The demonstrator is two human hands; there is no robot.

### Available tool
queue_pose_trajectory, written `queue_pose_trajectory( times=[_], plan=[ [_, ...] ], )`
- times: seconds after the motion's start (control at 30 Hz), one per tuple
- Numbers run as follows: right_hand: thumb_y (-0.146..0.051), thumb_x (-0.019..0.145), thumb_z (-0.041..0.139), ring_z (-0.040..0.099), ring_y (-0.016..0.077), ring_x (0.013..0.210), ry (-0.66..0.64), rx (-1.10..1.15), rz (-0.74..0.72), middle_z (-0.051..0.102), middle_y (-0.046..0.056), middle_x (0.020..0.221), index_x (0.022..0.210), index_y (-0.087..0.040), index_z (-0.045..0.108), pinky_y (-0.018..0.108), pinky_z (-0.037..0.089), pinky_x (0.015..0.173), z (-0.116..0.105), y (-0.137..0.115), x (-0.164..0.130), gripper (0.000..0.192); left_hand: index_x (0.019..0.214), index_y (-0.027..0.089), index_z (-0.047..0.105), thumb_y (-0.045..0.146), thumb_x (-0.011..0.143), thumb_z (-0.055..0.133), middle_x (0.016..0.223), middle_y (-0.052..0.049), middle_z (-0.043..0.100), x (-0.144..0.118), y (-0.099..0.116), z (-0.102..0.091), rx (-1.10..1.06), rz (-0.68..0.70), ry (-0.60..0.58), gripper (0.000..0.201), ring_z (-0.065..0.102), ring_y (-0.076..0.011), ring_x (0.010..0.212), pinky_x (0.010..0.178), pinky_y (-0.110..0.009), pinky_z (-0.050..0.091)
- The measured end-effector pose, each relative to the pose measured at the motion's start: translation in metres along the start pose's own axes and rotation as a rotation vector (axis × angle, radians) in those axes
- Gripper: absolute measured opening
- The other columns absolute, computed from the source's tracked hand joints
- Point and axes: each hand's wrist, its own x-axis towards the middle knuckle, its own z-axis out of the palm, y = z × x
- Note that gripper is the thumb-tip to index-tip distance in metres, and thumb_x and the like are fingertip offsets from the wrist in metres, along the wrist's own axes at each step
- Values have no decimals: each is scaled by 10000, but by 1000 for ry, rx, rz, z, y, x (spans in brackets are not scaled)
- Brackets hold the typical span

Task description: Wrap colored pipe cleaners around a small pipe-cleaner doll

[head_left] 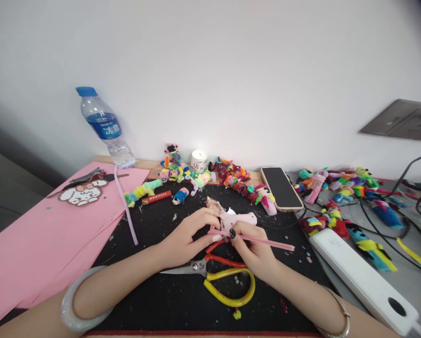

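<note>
A pink pipe cleaner runs between my two hands above the black mat. My left hand pinches it near its left end, and the fingers of my right hand are closed on it close by; its free end sticks out to the right. Just behind my fingertips lies a pale pink plastic object, partly hidden, of a kind I cannot make out. Below both hands rest open scissors with one red and one yellow handle, blades pointing left.
Pink sheets cover the left side, with a lilac pipe cleaner across their edge. A water bottle leans on the wall. Colourful fuzzy figures, a white jar, a phone, cables and a white power strip surround the mat.
</note>
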Motion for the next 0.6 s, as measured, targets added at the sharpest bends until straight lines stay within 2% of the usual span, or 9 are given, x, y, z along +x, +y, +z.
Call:
queue_pose_trajectory(
  times=[0.6],
  plan=[
    [-203,907,378,335,96,502,-84,5,-1,356,-43,546,570,-188,360,239,264,495,1,3,-3,338,942,190,571,166,858,486,1082,-75,571,0,0,-1,45,-10,-10,122,520,-182,1044,935,-326,391]
  ],
)
